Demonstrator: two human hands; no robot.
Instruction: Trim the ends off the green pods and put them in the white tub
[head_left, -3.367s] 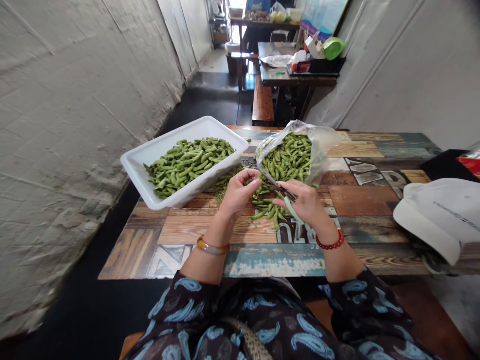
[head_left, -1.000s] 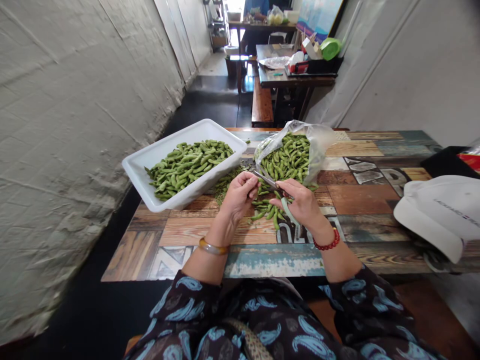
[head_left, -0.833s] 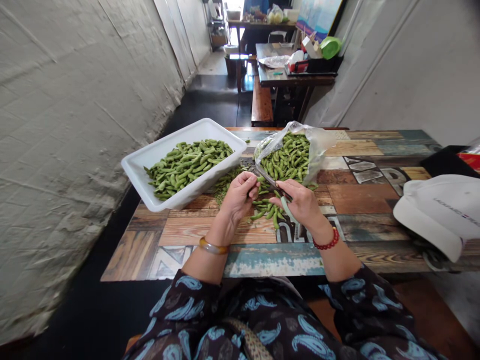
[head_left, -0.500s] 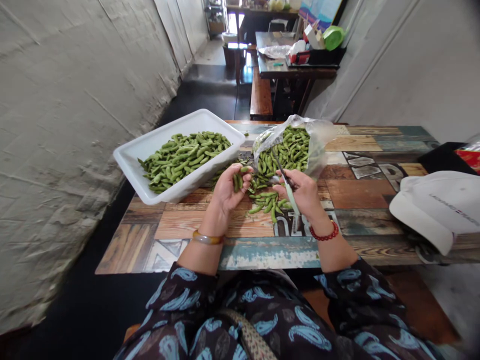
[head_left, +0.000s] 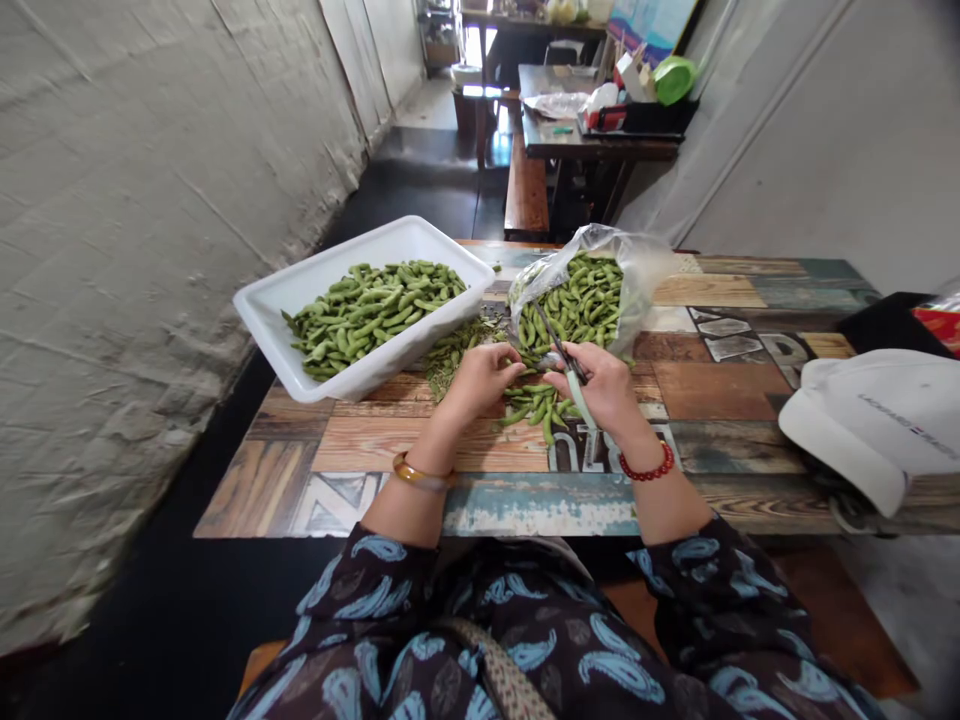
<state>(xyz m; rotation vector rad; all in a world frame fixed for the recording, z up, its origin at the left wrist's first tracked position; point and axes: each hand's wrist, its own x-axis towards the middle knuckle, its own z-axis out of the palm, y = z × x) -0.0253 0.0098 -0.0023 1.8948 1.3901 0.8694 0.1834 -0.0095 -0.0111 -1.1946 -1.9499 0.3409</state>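
My left hand (head_left: 487,377) is turned palm down, its fingers curled together at the edge of a small pile of edamame pods (head_left: 541,403). Pods were in its palm a moment ago; the palm is now hidden. Scissors with a pale green handle (head_left: 579,395) are in my right hand (head_left: 604,380), their dark blades pointing up and left toward the clear plastic bag (head_left: 646,268). More edamame pods (head_left: 581,300) fill the bag's open mouth. To the left, a white plastic tub (head_left: 259,318) holds a heap of green pods (head_left: 379,312). Cut stem trimmings (head_left: 448,357) lie beside the tub.
The table (head_left: 420,440) has a patchwork wood pattern. A white cap (head_left: 885,420) lies at the right, near a black tray (head_left: 881,322). Beyond stand a bench (head_left: 526,190) and another table (head_left: 551,138). A rough wall (head_left: 165,200) runs along the left.
My left hand has turned from palm up, showing pods, to palm down and moved slightly right toward the small pile. My right hand keeps the scissors in nearly the same place.
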